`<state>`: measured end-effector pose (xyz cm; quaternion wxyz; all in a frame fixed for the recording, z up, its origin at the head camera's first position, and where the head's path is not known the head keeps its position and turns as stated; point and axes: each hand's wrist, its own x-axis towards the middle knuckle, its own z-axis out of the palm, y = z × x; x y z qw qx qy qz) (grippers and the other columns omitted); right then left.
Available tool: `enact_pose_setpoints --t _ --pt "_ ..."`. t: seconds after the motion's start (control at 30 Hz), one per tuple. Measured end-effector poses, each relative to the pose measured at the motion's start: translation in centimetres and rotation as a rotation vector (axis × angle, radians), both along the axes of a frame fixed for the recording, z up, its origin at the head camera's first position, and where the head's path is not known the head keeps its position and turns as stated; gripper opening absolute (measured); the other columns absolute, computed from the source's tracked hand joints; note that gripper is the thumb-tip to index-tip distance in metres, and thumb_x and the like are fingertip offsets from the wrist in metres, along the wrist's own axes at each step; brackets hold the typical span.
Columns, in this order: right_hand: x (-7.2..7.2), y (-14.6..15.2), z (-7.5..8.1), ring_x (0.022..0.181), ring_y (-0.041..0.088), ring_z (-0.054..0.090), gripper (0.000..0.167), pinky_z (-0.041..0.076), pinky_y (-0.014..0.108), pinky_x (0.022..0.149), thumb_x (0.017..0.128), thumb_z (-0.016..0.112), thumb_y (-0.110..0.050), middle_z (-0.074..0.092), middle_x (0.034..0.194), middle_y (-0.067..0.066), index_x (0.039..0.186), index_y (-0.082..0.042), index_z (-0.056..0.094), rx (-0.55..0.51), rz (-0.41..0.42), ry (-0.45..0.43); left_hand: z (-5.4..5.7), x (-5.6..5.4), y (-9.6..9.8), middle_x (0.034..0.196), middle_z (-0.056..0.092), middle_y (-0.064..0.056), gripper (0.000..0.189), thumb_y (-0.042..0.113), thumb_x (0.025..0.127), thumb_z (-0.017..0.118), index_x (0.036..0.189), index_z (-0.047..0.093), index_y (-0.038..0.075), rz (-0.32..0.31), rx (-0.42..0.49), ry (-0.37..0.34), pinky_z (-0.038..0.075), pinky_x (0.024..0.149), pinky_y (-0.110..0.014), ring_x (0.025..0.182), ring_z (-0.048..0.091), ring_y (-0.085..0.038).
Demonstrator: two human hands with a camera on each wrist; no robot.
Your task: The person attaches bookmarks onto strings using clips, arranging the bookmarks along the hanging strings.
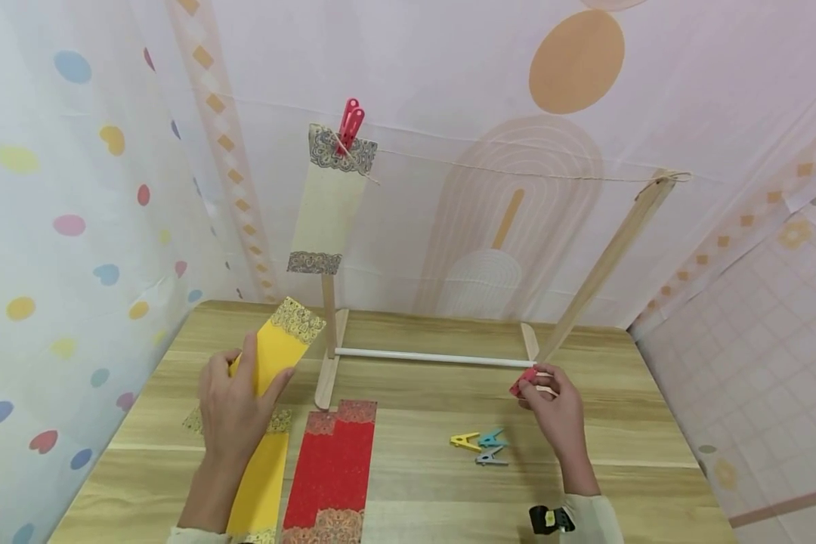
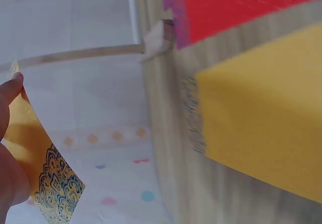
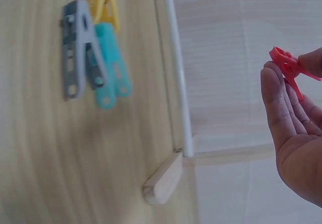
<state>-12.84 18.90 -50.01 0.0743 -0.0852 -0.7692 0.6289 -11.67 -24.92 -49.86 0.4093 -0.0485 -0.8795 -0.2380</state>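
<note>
Our left hand holds a yellow rectangular paper strip with a patterned end, thumb and fingers spanning its width, above the wooden table; our right hand pinches a red plastic clothespin.

The 2 sleeves are pale, the right wrist device yellow-marked black.

"Left of centre, which colours?"
"A yellow rectangular paper strip, dark lacework patterning its end."
"Lower centre?"
"Red rectangular paper strips with ornate, scalloped ends."
"Upper centre?"
"A cream rectangular paper strip, bordered in dark scrollwork."
"Right of centre?"
"A red plastic clothespin."
"Far left?"
"A white fabric curtain dotted pink, blue, yellow and red."
</note>
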Motion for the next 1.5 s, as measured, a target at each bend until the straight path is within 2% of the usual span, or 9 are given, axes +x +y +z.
enact_pose_setpoints --t 0.17,0.23,0.3,0.53,0.7,0.93,1.03,1.23,1.5 --pt "-0.4 -0.3 0.9 0.073 0.011 0.071 0.038 0.060 0.029 0.069 0.092 0.068 0.004 0.064 0.102 0.018 0.128 0.008 0.057 -0.006 0.006 0.034 1.4 -0.8 0.8 0.099 0.050 -0.031 0.076 0.037 0.084 0.081 0.141 0.055 -0.005 -0.027 0.008 0.026 0.033 0.069 -0.048 0.084 0.046 -0.043" --pt "-0.5 -0.5 1.3 0.073 0.012 0.071 0.037 0.060 0.030 0.069 0.092 0.068 0.004 0.065 0.102 0.019 0.127 0.007 0.057 0.006 0.008 0.056 1.9 -1.1 1.1 0.100 0.050 -0.031 0.079 0.025 0.075 0.087 0.141 0.055 -0.005 -0.036 0.009 0.036 0.033 0.069 -0.048 0.086 0.046 -0.044" --pt "-0.8 -0.7 1.6 0.072 0.012 0.070 0.036 0.060 0.029 0.067 0.090 0.069 0.005 0.066 0.101 0.021 0.125 0.007 0.059 0.029 -0.005 0.098 2.3 -1.4 1.3 0.100 0.050 -0.032 0.081 0.021 0.073 0.089 0.141 0.055 -0.005 -0.043 0.011 0.055 0.034 0.069 -0.049 0.086 0.046 -0.044" --pt "-1.9 -1.5 3.0 0.070 0.003 0.069 0.033 0.056 0.020 0.062 0.086 0.072 0.009 0.067 0.101 0.028 0.118 0.008 0.064 0.019 -0.060 0.293 3.8 -2.2 1.6 0.099 0.050 -0.032 0.080 0.025 0.077 0.085 0.144 0.053 -0.004 -0.046 0.027 0.100 0.032 0.067 -0.047 0.085 0.044 -0.044" --pt "-2.4 -1.8 4.4 0.071 0.002 0.069 0.035 0.056 0.021 0.062 0.090 0.072 0.002 0.067 0.106 0.023 0.124 0.004 0.065 0.045 -0.068 0.325 5.1 -2.7 2.0 0.100 0.050 -0.030 0.081 0.021 0.075 0.089 0.144 0.053 -0.004 -0.061 0.038 0.095 0.030 0.068 -0.045 0.088 0.045 -0.044" --pt "-3.5 -2.7 6.9 0.073 0.003 0.070 0.031 0.058 0.023 0.064 0.092 0.068 0.003 0.067 0.103 0.025 0.123 0.008 0.065 0.021 -0.084 0.395 6.5 -3.8 2.2 0.104 0.048 -0.032 0.077 0.038 0.087 0.078 0.144 0.051 -0.005 -0.086 0.018 0.104 0.033 0.073 -0.049 0.093 0.044 -0.047" --pt "-4.4 -2.9 7.9 0.070 0.001 0.069 0.031 0.057 0.021 0.063 0.092 0.067 0.005 0.067 0.101 0.023 0.123 0.009 0.065 -0.004 -0.094 0.448 7.1 -4.1 2.5 0.104 0.048 -0.032 0.078 0.028 0.081 0.084 0.144 0.052 -0.005 -0.087 0.023 0.107 0.034 0.072 -0.049 0.093 0.044 -0.046" --pt "-5.5 -3.3 10.1 0.070 0.004 0.070 0.032 0.057 0.023 0.063 0.090 0.068 0.004 0.068 0.100 0.022 0.121 0.009 0.065 0.003 -0.040 0.536 7.7 -4.7 3.4 0.107 0.047 -0.032 0.080 0.025 0.079 0.087 0.145 0.052 -0.004 -0.083 0.059 0.116 0.034 0.071 -0.048 0.093 0.045 -0.045" --pt "-6.5 -3.8 12.9 0.072 0.004 0.070 0.030 0.056 0.020 0.063 0.090 0.070 0.002 0.067 0.100 0.019 0.119 0.007 0.063 0.071 0.031 0.564 8.6 -5.3 4.8 0.105 0.049 -0.031 0.079 0.018 0.075 0.091 0.142 0.055 -0.004 -0.098 0.085 0.159 0.034 0.071 -0.049 0.095 0.046 -0.046"
